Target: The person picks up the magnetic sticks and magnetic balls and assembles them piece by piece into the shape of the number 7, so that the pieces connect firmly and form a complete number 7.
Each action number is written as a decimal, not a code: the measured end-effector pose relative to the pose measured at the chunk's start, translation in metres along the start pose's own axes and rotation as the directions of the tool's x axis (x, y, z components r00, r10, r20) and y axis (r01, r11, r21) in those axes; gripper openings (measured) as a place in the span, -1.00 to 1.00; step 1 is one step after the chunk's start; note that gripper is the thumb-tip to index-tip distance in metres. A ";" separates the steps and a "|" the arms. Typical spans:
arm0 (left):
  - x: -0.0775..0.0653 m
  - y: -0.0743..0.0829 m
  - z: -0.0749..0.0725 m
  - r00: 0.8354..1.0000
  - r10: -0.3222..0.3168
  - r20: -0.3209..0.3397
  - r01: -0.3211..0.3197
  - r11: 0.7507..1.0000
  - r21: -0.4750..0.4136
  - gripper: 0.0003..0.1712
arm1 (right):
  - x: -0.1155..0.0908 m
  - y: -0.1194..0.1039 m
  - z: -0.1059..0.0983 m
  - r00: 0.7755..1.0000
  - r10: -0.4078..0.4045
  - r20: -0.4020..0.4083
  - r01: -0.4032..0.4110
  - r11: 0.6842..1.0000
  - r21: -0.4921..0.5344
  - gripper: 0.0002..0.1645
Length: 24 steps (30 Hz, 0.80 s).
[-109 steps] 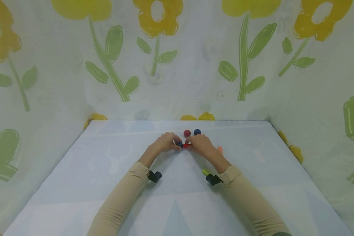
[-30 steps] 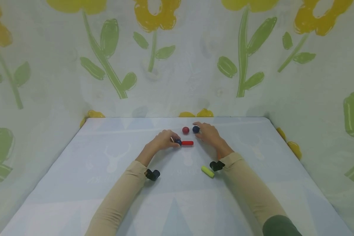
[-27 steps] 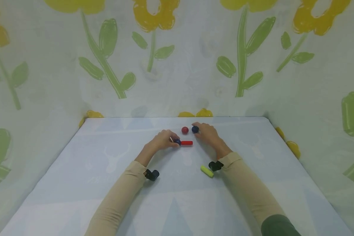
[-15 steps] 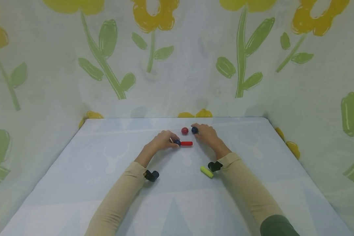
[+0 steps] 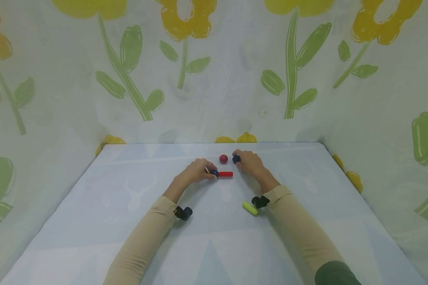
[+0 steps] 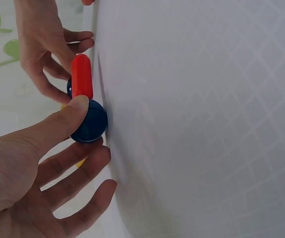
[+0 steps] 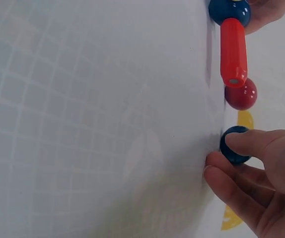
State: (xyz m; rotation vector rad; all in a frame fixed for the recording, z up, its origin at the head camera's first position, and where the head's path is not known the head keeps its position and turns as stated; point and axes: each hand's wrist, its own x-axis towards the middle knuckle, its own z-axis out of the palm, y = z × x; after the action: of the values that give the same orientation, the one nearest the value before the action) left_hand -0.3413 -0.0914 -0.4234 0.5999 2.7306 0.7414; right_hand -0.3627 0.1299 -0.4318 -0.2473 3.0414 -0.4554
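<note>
Between thumb and fingers my left hand pinches a dark blue ball. A short red stick points right from this ball, its end against it; the left wrist view shows the thumb tip right where ball and stick meet. Farther back and to the right, my right hand holds a second blue ball, thumb on the near side and fingers behind in the right wrist view. A red ball lies just left of that ball, behind the red stick.
A yellow-green stick lies on the table near the right wrist's black camera. The pale patterned tablecloth reaches back to a flowered curtain that closes off the back and sides.
My right hand has left the red stick, moved back and taken hold of the rear blue ball. The left hand keeps its grip. The yellow-green stick now shows fully.
</note>
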 end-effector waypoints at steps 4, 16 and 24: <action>-0.001 0.000 0.000 1.000 0.003 -0.003 -0.003 1.000 0.003 -0.60 | 0.000 0.000 -0.001 1.000 0.001 0.008 -0.002 1.000 0.012 -0.43; 0.001 -0.004 0.003 1.000 -0.004 -0.005 0.004 1.000 0.001 -0.58 | -0.002 0.000 0.002 1.000 -0.002 0.023 0.002 1.000 0.013 -0.45; 0.003 -0.005 0.003 1.000 0.014 -0.011 -0.014 1.000 0.002 -0.59 | -0.003 0.000 -0.001 1.000 -0.019 0.015 0.019 1.000 0.006 -0.47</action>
State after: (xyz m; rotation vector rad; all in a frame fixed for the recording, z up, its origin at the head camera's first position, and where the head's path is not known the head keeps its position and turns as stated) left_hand -0.3443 -0.0933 -0.4287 0.6182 2.7399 0.7471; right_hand -0.3598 0.1306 -0.4307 -0.2788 3.0249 -0.4615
